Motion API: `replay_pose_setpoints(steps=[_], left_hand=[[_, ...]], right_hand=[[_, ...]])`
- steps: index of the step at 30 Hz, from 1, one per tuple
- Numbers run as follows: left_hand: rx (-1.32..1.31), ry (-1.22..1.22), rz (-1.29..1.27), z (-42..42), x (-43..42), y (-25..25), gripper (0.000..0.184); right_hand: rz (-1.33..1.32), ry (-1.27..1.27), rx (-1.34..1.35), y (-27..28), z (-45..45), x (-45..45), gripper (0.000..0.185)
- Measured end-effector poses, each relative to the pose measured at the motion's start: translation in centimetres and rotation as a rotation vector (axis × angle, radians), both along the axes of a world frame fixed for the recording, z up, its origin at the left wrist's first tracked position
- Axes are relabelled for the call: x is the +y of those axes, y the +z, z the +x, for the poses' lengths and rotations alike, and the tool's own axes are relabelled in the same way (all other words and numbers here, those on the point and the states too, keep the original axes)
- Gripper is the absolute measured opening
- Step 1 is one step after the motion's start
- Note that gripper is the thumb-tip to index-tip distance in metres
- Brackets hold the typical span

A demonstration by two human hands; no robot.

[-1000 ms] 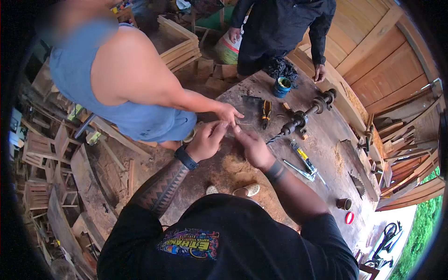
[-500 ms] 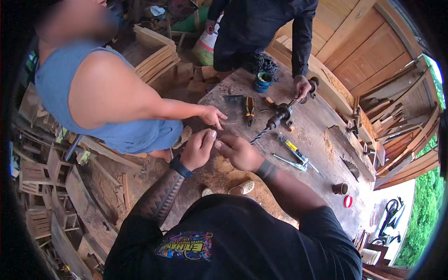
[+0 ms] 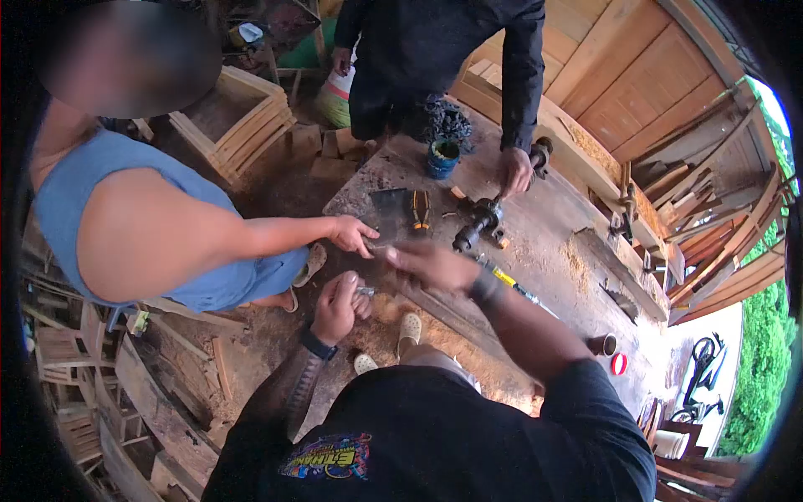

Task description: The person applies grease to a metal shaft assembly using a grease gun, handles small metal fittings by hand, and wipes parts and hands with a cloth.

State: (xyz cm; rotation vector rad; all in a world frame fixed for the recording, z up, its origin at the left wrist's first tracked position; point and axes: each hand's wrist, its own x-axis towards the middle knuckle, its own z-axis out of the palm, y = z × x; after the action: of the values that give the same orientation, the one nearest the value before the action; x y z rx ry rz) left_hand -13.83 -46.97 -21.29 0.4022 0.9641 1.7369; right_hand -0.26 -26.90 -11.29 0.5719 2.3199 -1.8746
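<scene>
My left hand (image 3: 336,308) is closed around a small shiny metal piece (image 3: 365,290), held low in front of my body. My right hand (image 3: 435,266) reaches over the near table edge, blurred by motion. Its fingertips are close to the outstretched hand (image 3: 353,234) of a person in blue; whether they touch or pass something small I cannot tell. Beyond my right hand lies a dark metal tool with a shaft (image 3: 478,226), partly hidden, and a yellow-and-black tube (image 3: 504,276). Pliers with orange-and-black handles (image 3: 420,211) lie on the wooden table (image 3: 552,238).
A second person's hand (image 3: 516,171) rests on the dark tool's far end. A blue can (image 3: 442,159) stands beside crumpled black material (image 3: 447,120). At the right are a brown cup (image 3: 602,344) and red ring (image 3: 619,364). Stacked wooden frames (image 3: 251,125) stand at the left.
My hands, together before, have separated. My left hand has dropped lower with the metal piece showing; my right has moved toward the hand of the person in blue. The view has shifted slightly.
</scene>
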Motion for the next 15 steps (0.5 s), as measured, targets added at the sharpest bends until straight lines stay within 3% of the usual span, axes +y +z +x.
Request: replay_pose_setpoints(steps=[4,6,8,10,13,15], left_hand=[[-0.133,0.039,-0.048,-1.2,-0.4,0.0,0.027],[0.475,0.148,-0.242,-2.5,-2.0,-2.6,0.028],[0.831,0.176,-0.389,-2.3,-2.8,-3.7,0.03],[0.926,0.138,-0.502,-0.7,-2.9,1.7,0.032],[-0.064,0.316,-0.334,-0.3,-5.0,1.6,0.033],[-0.106,0.348,-0.293,-0.1,-7.0,0.1,0.033]], right_hand=[[0.673,0.044,0.025,-2.8,-7.4,13.2,0.046],[0.947,0.017,-0.014,-5.8,-12.1,20.9,0.045],[1.127,-0.004,-0.168,-10.6,-15.9,28.4,0.048],[1.185,0.01,-0.325,-14.6,-18.5,34.2,0.051],[0.997,0.009,-0.433,-16.1,-19.3,37.3,0.053],[0.918,0.004,-0.428,-16.5,-19.6,38.0,0.054]])
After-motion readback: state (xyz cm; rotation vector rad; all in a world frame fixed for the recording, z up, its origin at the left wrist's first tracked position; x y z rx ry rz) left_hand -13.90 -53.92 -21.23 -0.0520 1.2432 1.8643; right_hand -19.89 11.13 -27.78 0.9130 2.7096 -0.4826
